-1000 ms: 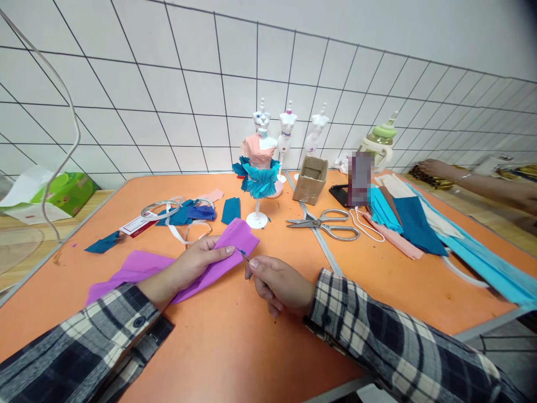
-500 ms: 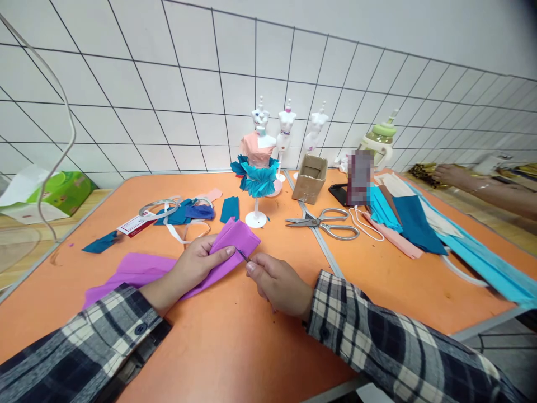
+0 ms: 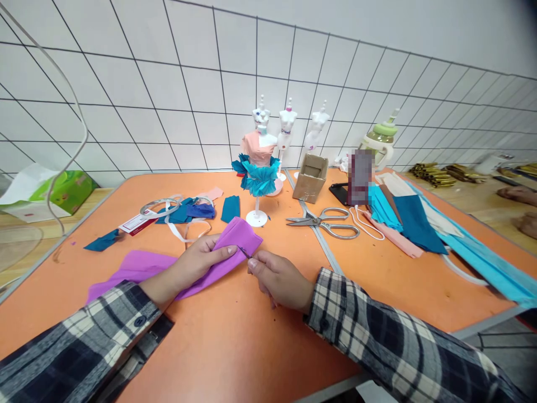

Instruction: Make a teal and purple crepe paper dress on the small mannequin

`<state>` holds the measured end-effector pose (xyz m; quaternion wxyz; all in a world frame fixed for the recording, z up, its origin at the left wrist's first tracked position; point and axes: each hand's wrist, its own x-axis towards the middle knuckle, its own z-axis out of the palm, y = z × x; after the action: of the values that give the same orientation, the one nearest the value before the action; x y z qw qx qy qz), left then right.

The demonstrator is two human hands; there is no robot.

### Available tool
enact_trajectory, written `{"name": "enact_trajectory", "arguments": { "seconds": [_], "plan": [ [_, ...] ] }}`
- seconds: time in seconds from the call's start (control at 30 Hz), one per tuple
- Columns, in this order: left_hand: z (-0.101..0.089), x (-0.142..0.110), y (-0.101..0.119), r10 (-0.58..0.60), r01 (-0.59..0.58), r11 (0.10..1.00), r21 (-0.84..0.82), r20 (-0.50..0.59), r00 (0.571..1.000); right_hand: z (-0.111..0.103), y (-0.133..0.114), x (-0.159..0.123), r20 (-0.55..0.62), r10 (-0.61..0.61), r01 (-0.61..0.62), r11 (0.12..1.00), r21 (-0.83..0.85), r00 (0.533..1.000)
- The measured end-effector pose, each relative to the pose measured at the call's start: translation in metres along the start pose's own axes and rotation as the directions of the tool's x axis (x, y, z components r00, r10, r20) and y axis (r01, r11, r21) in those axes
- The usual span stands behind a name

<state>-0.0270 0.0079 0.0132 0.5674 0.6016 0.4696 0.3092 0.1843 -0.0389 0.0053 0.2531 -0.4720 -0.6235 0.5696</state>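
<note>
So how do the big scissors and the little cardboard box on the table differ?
The scissors are bare metal, while the box is brown cardboard. The scissors lie flat with blades slightly parted; the box stands upright, its top open. Both rest on the orange table, untouched by either hand.

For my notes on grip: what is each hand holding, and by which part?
The left hand holds the purple sheet near its folded end; the right holds a small dark-tipped tool, its held part hidden.
</note>
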Motion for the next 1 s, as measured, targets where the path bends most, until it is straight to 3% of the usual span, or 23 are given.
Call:
{"name": "enact_trajectory", "arguments": {
  "seconds": [0.13,0.27,0.53,0.77,1.0],
  "plan": [
    [-0.0009,-0.0005,-0.0002,-0.061,0.063,0.996,-0.07,0.031,0.998,0.0002,-0.0034,0.0003,0.045,0.051,-0.056,0.993,0.102,0.998],
    [0.0013,-0.0013,0.0037,-0.05,0.053,0.997,-0.061,0.053,0.997,0.0005,-0.0051,0.0011,0.127,0.035,-0.063,0.972,0.225,0.991],
    [0.0055,-0.0031,0.0037,0.151,-0.14,0.981,0.136,-0.073,0.986,0.0027,-0.0026,-0.0013,0.005,0.021,-0.021,0.998,0.059,1.0],
    [0.0061,-0.0013,-0.0016,0.049,-0.053,0.997,0.057,0.056,0.997,0.0028,0.0014,0.0002,0.001,-0.019,0.019,0.999,0.027,1.0],
    [0.0079,-0.0029,0.0016,0.071,-0.071,0.997,0.008,-0.015,0.997,0.006,-0.0042,0.0007,0.009,0.046,-0.047,0.988,0.146,0.999]
  ]
}}
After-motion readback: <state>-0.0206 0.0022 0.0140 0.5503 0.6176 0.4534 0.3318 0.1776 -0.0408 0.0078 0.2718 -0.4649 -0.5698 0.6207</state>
